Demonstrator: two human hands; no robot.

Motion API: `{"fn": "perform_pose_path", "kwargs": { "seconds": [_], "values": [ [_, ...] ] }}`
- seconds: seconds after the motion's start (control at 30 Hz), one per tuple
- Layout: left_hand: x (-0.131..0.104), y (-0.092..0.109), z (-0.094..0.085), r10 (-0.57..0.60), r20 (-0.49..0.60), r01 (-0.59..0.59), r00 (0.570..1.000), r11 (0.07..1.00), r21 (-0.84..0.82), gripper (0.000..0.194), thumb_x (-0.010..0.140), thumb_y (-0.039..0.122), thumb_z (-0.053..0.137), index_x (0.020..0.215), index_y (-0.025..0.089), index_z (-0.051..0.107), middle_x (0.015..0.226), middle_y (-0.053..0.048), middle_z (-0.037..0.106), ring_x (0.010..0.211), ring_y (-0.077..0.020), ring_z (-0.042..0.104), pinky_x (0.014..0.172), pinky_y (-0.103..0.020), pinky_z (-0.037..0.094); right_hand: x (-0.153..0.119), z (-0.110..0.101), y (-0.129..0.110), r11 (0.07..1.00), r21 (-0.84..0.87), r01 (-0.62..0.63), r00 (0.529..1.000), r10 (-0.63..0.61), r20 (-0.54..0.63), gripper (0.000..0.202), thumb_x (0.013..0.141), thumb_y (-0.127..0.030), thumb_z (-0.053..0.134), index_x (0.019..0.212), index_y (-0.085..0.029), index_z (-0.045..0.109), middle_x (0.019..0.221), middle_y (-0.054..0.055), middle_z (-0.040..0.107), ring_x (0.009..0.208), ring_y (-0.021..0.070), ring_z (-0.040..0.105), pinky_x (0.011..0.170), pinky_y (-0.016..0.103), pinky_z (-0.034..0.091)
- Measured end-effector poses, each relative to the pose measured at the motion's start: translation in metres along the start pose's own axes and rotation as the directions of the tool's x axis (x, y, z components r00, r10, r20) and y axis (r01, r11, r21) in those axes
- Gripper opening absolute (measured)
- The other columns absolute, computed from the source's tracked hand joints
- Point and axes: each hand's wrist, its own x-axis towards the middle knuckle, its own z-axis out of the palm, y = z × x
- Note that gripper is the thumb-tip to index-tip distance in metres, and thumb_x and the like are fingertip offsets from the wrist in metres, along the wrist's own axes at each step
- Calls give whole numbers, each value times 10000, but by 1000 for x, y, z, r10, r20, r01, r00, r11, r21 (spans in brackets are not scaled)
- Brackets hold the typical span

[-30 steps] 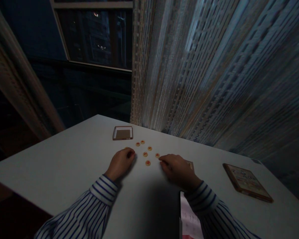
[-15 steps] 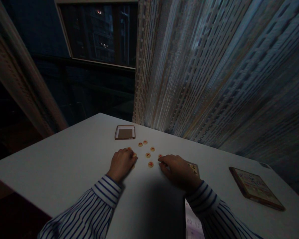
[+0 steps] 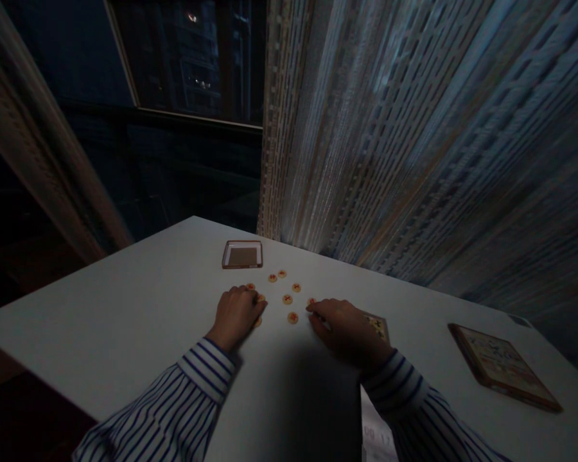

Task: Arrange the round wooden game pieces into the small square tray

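Several round wooden xiangqi pieces with red characters lie on the white table (image 3: pixel 154 282) between my hands, among them a near piece (image 3: pixel 293 317) and a middle piece (image 3: pixel 288 299). My left hand (image 3: pixel 235 316) rests palm down with bent fingers around a xiangqi piece (image 3: pixel 261 298) at the thumb and forefinger. Two others peek out beside that hand. Curled low over the tabletop, my right hand (image 3: pixel 344 327) has its fingertips at the near edge of another piece (image 3: pixel 311 301); whatever lies under its fingers is hidden.
A shallow rectangular tray (image 3: pixel 242 265) stands at the far edge. Partly behind my right hand sits a box of pieces (image 3: pixel 378 326). A flat box with a printed lid (image 3: pixel 501 362) lies at the right. A lit phone screen (image 3: pixel 376 427) shows under my right sleeve. Curtains (image 3: pixel 366 141) hang behind.
The view has shifted very slightly, so the boxes at the right appear a little further right. Both hands and the pieces stay in nearly the same places.
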Motion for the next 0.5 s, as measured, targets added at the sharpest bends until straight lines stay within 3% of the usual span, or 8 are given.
{"fn": "perform_pose_path", "kwargs": {
  "seconds": [0.23, 0.5],
  "values": [
    [1, -2, 3, 22, -13, -22, 1000, 1000, 19, 317, 828, 356, 405, 756, 163, 646, 824, -107, 647, 795, -244, 574, 675, -320, 376, 0, 2, 1, 1000, 7, 4, 1000, -4, 4, 247, 830, -218, 435, 987, -189, 623, 954, 54, 667, 860, 171, 598, 782, 296, 418],
    [-2, 1, -3, 96, -124, -109, 988, 989, -98, 274, 833, 338, 415, 894, 172, 625, 898, -94, 635, 858, -237, 551, 733, -330, 381, -4, 7, 7, 1000, 0, 13, 1000, -13, -10, 258, 829, -217, 422, 990, -185, 622, 974, 70, 664, 876, 179, 600, 789, 315, 424]
  ]
}}
